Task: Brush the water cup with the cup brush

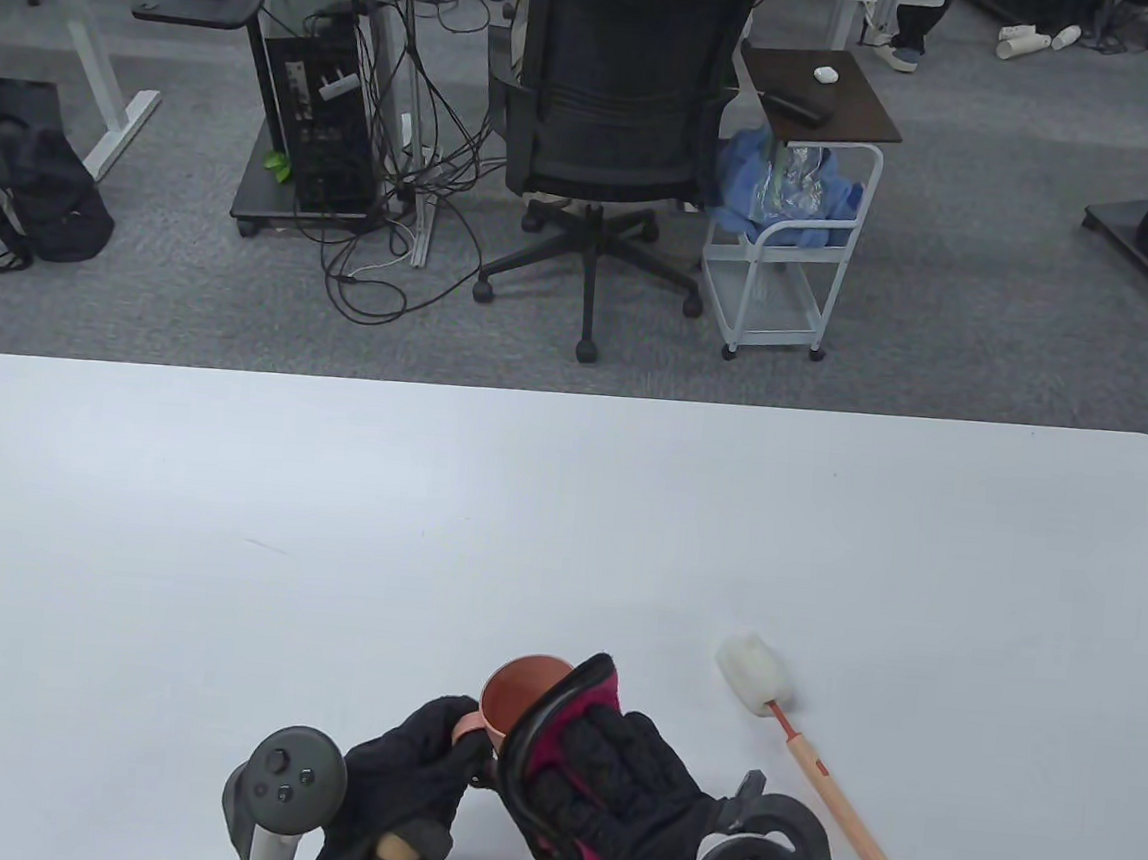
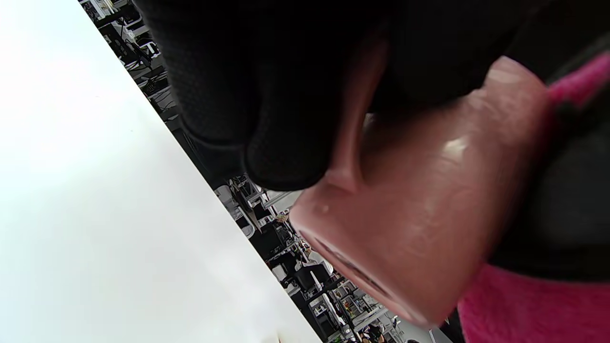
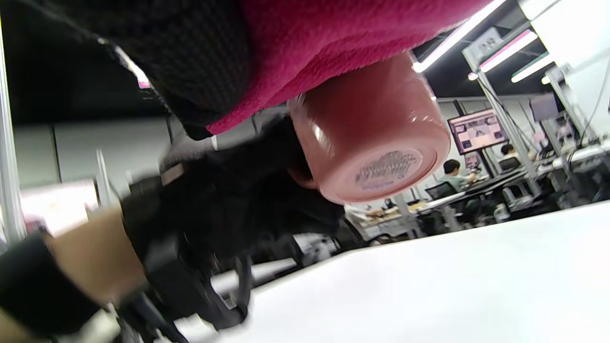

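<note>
A pink water cup (image 1: 521, 691) is held above the white table (image 1: 324, 529) near the front edge, its mouth tilted up and away. My left hand (image 1: 452, 731) grips its handle from the left. My right hand (image 1: 575, 706) wraps the cup's right side with the palm against it. In the left wrist view the cup (image 2: 429, 205) fills the right, with my left fingers (image 2: 267, 95) around the handle. The right wrist view shows the cup's base (image 3: 376, 147) clear of the table. The cup brush (image 1: 806, 762), with a white sponge head and orange handle, lies on the table right of my right hand.
An office chair (image 1: 610, 132) and a small white cart (image 1: 791, 238) stand on the floor beyond the table's far edge. A computer tower with cables (image 1: 320, 117) stands further left.
</note>
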`<state>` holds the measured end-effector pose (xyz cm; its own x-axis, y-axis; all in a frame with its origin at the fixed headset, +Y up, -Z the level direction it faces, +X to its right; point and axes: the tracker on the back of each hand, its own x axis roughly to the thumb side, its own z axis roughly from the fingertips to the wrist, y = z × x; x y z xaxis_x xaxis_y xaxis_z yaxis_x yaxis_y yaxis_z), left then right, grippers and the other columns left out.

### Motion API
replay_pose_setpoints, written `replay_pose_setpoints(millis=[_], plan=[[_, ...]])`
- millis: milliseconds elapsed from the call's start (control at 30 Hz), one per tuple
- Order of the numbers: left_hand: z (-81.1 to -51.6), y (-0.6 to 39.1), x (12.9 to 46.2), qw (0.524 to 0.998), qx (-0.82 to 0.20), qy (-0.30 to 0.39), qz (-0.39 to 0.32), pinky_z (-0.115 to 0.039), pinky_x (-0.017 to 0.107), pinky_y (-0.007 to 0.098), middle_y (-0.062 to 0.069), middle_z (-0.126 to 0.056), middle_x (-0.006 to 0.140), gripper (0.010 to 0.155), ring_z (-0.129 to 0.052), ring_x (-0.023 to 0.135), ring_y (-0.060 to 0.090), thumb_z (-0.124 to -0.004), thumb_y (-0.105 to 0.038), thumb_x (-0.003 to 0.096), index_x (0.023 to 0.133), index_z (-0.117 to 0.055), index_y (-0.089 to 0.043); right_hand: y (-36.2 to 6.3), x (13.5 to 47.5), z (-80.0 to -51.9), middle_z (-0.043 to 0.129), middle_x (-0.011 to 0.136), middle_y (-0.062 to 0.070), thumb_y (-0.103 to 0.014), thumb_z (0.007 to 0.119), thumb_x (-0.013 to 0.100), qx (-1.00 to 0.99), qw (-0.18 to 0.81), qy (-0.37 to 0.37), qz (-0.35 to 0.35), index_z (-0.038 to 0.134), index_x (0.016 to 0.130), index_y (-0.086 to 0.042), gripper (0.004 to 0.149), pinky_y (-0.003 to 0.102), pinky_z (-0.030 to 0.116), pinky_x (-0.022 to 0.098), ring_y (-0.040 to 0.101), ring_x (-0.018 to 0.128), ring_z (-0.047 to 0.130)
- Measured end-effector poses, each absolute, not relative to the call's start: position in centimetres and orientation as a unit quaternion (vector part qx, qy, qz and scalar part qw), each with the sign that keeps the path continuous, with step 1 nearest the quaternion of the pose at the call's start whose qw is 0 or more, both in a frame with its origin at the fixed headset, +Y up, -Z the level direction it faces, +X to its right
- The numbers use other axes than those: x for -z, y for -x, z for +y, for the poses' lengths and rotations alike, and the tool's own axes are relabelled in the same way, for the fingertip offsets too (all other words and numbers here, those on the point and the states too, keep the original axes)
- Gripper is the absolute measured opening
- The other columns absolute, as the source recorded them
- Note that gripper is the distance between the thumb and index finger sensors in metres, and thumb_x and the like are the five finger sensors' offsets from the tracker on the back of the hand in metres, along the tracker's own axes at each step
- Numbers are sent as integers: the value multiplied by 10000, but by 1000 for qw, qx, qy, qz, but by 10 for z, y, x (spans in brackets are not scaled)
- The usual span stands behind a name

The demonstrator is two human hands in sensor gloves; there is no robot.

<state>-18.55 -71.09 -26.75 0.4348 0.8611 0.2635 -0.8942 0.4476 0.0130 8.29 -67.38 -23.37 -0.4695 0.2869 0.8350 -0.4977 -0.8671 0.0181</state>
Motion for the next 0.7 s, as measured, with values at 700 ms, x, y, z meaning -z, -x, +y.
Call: replay_pose_setpoints(millis=[700], plan=[[-709,185,266,821,-546,-80,-146,-930,557,398,6,-885,784,407,-1107,592,193,-786,-430,428,806,-795,-278,-112,261,-683,259,1162,52,-462,726,513,-745,524,-411,-27,482,1076,-306,632,560,383,784,318,1103,293]])
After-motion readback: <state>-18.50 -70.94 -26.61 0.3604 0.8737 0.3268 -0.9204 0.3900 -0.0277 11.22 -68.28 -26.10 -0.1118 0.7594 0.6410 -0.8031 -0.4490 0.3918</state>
